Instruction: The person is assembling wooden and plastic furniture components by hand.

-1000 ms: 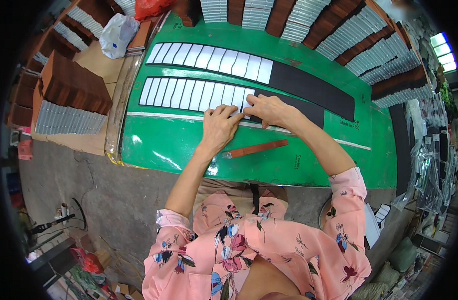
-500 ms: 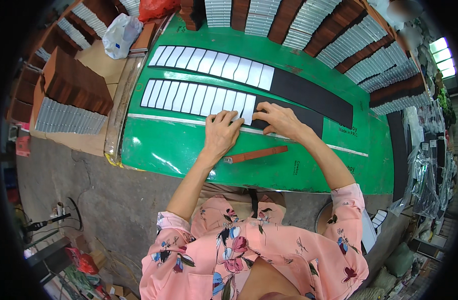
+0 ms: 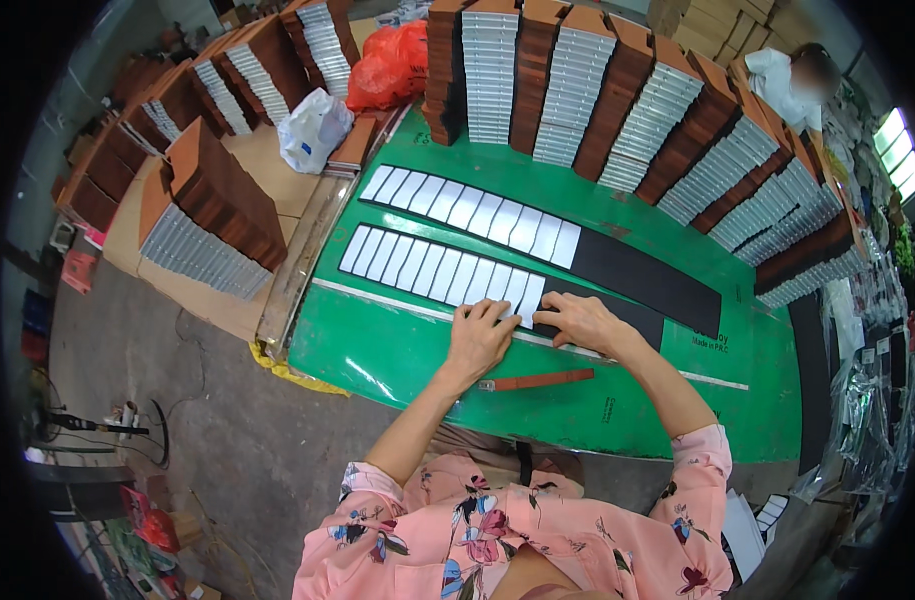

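Note:
A black strip (image 3: 625,312) lies across the green table, its left part covered with a row of white rectangular pieces (image 3: 427,268). My left hand (image 3: 483,340) rests at the strip's near edge, fingers bent and slightly apart, fingertips on the white pieces. My right hand (image 3: 587,326) is curled at the right side of the last white piece (image 3: 529,297), its fingertips at that piece's edge; the exact grip is partly hidden. Beyond it lies a second black strip (image 3: 657,285) with a similar white row. A narrow reddish-brown strip (image 3: 542,380) lies closer to me.
Tall stacks of reddish-brown and silvery pieces (image 3: 577,85) line the table's far side. More stacks (image 3: 217,220) stand on cardboard at the left, near a white plastic bag (image 3: 314,132) and a red bag (image 3: 389,68). Another person (image 3: 782,85) is at the far right. Clear plastic (image 3: 862,370) hangs at the right.
The view has tilted up, so the table sits lower in the picture and the far person shows more. Both hands remain around the same white piece on the near strip.

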Tool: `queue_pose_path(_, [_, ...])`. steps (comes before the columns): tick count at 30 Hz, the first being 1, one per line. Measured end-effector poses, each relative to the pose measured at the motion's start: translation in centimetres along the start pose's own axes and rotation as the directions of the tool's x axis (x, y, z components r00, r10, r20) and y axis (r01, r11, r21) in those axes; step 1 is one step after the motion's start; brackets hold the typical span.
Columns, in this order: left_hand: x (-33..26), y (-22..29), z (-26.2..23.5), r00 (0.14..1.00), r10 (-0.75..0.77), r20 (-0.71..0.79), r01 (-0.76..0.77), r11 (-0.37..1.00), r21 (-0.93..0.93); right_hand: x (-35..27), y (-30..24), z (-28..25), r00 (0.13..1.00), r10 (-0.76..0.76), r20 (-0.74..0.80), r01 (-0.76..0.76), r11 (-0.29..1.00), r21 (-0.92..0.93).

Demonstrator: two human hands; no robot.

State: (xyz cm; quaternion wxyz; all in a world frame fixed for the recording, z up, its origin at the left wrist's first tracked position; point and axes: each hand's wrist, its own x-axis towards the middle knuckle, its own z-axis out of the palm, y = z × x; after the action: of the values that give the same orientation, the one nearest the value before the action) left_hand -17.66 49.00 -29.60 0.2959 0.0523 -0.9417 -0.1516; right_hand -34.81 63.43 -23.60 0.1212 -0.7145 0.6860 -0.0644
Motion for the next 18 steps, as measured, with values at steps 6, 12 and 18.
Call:
queue_pose_path(6, [0.4,-0.2,-0.1,1.000,0.011,0.011,-0.011,1.000,0.002,1.4,0.1,-0.7,0.997,-0.003,0.071,0.001,1.000,0.031])
queue_pose_path(12, [0.4,-0.2,0.0,1.000,0.011,0.019,-0.011,1.000,-0.002,1.3,0.1,0.6,0.999,0.030,-0.018,-0.029,0.997,0.076])
queue_pose_path(18, [0.1,-0.1,0.2,1.000,0.011,0.025,-0.011,1.000,0.002,-0.3,-0.4,1.7,0.988,0.077,-0.137,-0.060,0.990,0.127])
